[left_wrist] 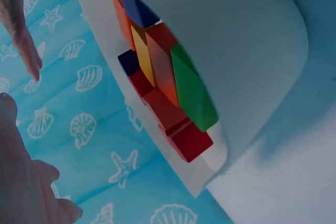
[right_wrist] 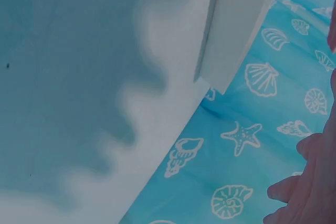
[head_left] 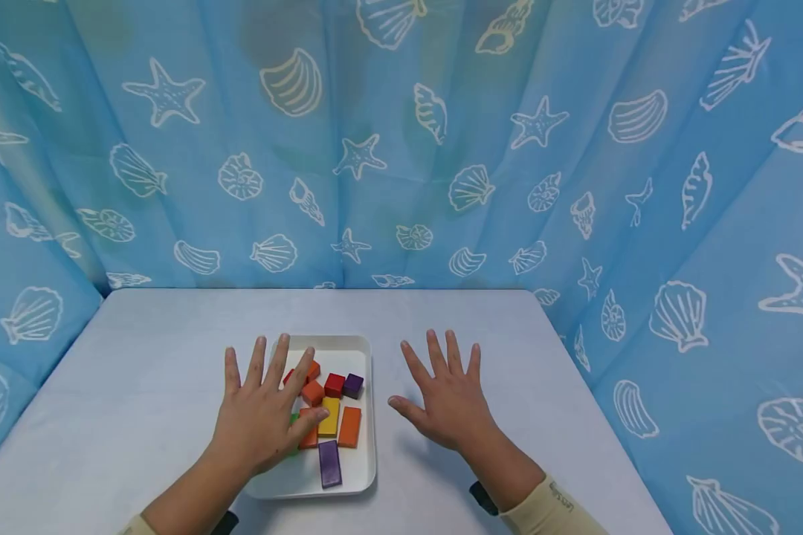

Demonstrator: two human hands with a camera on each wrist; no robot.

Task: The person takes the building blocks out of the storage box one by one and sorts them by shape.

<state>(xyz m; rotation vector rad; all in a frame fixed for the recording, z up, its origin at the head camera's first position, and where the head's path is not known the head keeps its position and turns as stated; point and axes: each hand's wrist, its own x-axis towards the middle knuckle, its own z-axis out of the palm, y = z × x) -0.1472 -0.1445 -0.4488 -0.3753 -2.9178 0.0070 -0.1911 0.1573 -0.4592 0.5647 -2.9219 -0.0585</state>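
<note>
My left hand, fingers spread, hovers over the left part of a white tray and hides some of what lies there. My right hand is spread above the table to the right of the tray, holding nothing. Inside the tray lie a purple block, an orange block, a yellow block, a red cube, a dark purple cube and orange cubes. A green block shows fully in the left wrist view, beside another orange block.
The tray stands on a white table, left of the middle. A blue curtain with white shells and starfish rises behind the table and along both sides.
</note>
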